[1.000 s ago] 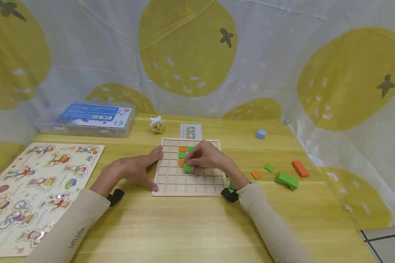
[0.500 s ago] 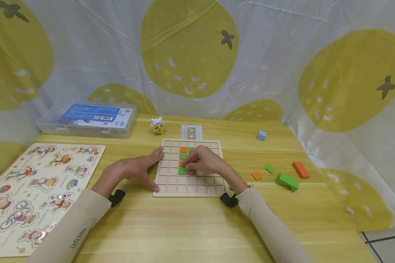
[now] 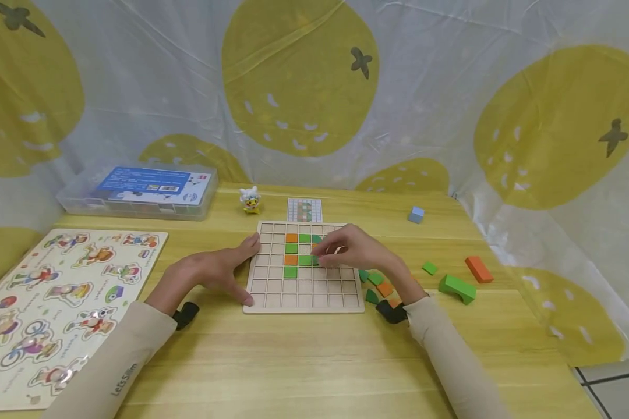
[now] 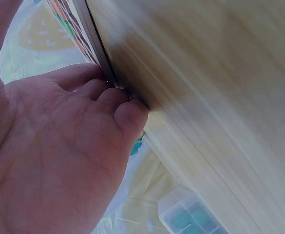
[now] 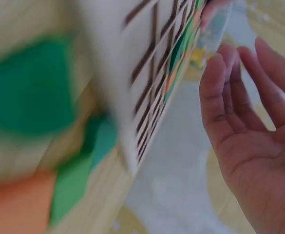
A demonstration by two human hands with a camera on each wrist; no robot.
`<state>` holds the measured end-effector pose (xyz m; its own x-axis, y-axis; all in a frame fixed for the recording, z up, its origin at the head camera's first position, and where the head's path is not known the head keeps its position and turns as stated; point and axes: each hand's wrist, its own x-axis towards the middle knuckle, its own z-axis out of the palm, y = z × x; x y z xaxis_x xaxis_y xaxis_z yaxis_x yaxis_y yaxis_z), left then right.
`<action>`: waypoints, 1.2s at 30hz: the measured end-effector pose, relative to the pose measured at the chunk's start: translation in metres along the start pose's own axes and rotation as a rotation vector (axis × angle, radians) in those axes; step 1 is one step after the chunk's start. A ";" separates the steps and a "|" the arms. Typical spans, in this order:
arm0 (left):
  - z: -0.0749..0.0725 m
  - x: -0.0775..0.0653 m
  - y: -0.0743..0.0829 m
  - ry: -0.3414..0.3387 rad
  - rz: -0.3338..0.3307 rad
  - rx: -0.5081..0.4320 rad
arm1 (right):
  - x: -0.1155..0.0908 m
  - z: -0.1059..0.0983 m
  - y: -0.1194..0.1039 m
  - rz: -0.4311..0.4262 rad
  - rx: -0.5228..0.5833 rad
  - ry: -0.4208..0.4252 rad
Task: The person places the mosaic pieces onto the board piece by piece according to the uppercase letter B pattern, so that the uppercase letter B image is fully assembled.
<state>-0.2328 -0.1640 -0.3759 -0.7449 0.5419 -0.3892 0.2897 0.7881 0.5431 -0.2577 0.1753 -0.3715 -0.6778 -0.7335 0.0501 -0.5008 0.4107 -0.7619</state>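
A square wooden grid board lies on the table, with orange tiles and green tiles set in its cells. Darker green curved-edge tiles sit further right in the grid, partly hidden by my right hand. That hand hovers over the board with loosely bent fingers; in the right wrist view no tile shows between its fingertips. My left hand rests against the board's left edge, thumb spread to the near corner. The left wrist view has its fingers bent at the board's side.
Loose green and orange tiles lie right of the board, with a green arch block, an orange block and a blue block beyond. Behind are a pattern card, figurine and plastic box; a picture puzzle lies left.
The green tile that my right hand pinched has gone into a cell under the lower orange tile. The hand has let go and moved right, uncovering more tiles. My left hand stays put.
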 end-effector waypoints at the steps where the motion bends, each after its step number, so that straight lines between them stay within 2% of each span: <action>1: 0.000 0.000 0.000 0.001 -0.002 0.001 | -0.009 -0.006 0.004 0.012 -0.001 0.004; 8: 0.000 -0.001 0.000 0.001 -0.003 0.010 | -0.070 -0.031 0.032 0.113 -0.016 0.009; 14: -0.001 -0.006 0.000 -0.001 0.009 0.012 | -0.097 -0.041 0.044 0.165 -0.013 -0.043; 20: -0.001 -0.010 0.000 0.010 0.026 0.017 | -0.102 -0.042 0.046 0.149 -0.051 -0.061; 36: 0.000 -0.002 0.001 -0.006 0.024 0.010 | -0.101 -0.042 0.044 0.216 -0.116 -0.066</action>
<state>-0.2315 -0.1646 -0.3743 -0.7345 0.5619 -0.3805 0.3132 0.7781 0.5445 -0.2341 0.2907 -0.3829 -0.7408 -0.6545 -0.1510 -0.4094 0.6181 -0.6711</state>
